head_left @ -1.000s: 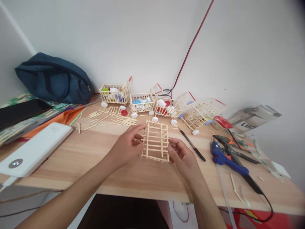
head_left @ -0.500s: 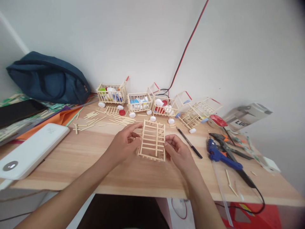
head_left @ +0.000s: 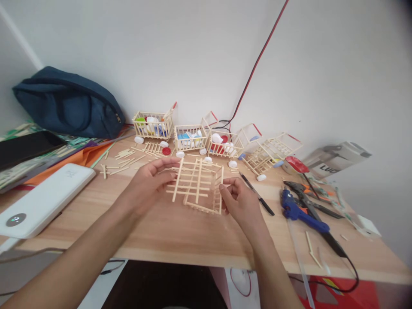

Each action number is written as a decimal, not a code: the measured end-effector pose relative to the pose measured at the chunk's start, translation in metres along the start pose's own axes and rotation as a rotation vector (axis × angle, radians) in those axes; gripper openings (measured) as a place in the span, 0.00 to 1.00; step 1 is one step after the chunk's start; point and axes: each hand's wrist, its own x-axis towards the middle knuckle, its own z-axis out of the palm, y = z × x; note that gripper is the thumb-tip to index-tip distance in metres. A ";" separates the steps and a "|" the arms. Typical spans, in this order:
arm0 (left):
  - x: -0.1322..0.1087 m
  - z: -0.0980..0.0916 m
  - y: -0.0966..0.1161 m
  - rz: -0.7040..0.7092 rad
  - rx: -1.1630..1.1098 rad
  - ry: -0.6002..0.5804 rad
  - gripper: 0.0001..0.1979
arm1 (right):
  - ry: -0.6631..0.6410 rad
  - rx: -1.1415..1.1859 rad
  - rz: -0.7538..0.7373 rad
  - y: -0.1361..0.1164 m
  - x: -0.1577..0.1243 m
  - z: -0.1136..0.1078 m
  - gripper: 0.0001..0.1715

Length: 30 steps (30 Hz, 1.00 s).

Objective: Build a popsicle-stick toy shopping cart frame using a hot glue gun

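Above the middle of the wooden desk [head_left: 154,227] both hands hold a partly built basket frame of thin wooden sticks [head_left: 197,185]. My left hand [head_left: 148,183] grips the slatted panel on its left side, fingers curled over the top edge. My right hand [head_left: 237,201] pinches the frame's right corner. The frame is tilted, with one panel leaning out to the left. Loose wooden sticks [head_left: 128,159] lie scattered behind my left hand.
Several small stick carts [head_left: 153,125] filled with bottle caps line the wall. A blue glue gun [head_left: 301,211], pliers [head_left: 309,193] and a black pen [head_left: 257,194] lie to the right. A white power bank [head_left: 45,199] and a blue bag [head_left: 67,103] are at the left.
The stick frame has been lifted and turned; its left panel now swings out to the left with my left hand, which has shifted left. My right hand stays on the right corner.
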 end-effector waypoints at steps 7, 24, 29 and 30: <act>0.002 -0.053 0.013 -0.072 0.098 0.172 0.22 | 0.090 -0.266 -0.126 -0.004 0.004 -0.009 0.08; 0.001 -0.028 0.005 0.447 1.106 0.081 0.27 | 0.134 -0.429 -0.238 -0.010 0.007 -0.002 0.12; 0.012 0.031 -0.004 0.230 0.963 -0.084 0.38 | 0.124 -0.435 -0.261 -0.011 0.009 0.002 0.24; 0.015 0.036 -0.006 0.230 0.946 -0.098 0.37 | 0.119 -0.435 -0.261 -0.012 0.009 0.003 0.25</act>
